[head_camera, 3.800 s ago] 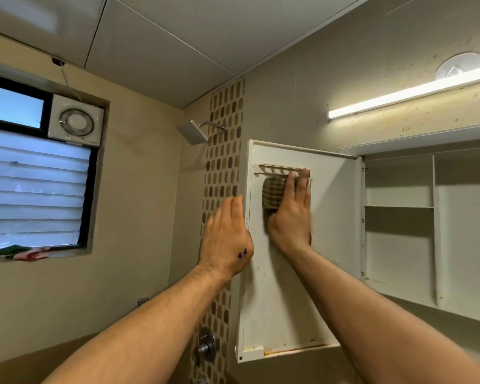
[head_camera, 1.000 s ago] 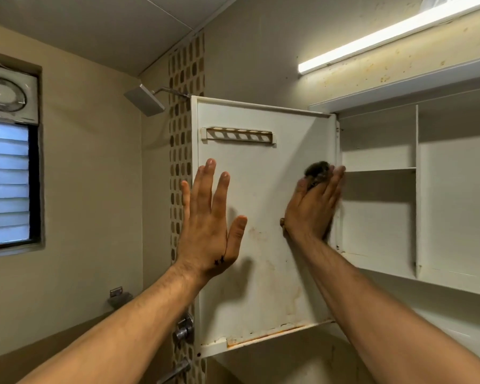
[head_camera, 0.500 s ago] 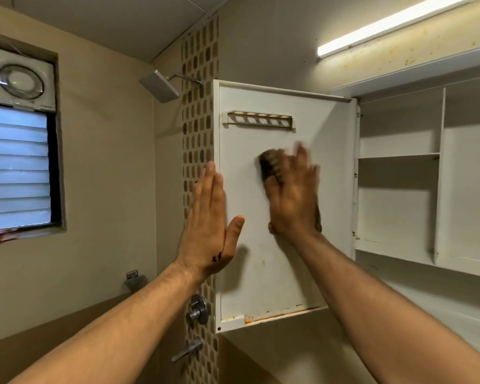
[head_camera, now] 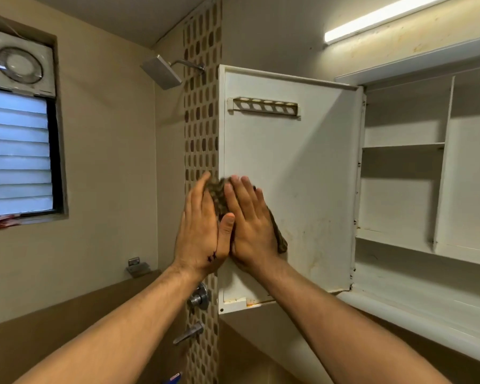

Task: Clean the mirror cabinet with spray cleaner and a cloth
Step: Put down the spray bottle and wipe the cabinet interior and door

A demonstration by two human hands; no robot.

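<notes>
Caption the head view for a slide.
Right hand presses a cloth flat against the inside of the open cabinet door while the left hand braces the door's free edge.

Both hands are up at the open cabinet door (head_camera: 302,176); the right hand (head_camera: 250,225) lies flat with fingers straight, pressing the dark patterned cloth (head_camera: 219,195) against the door's inner face near its outer edge; the left hand (head_camera: 200,234) stands just beside it at that edge, fingers straight, thumb touching the right hand; above them, a slotted holder strip (head_camera: 263,106) runs across the door; brownish stains mark the door's lower part; to the right, the cabinet's white shelves (head_camera: 402,146) show; a shower head (head_camera: 162,72) juts out upper left; a tube light (head_camera: 385,19) glows overhead.
</notes>
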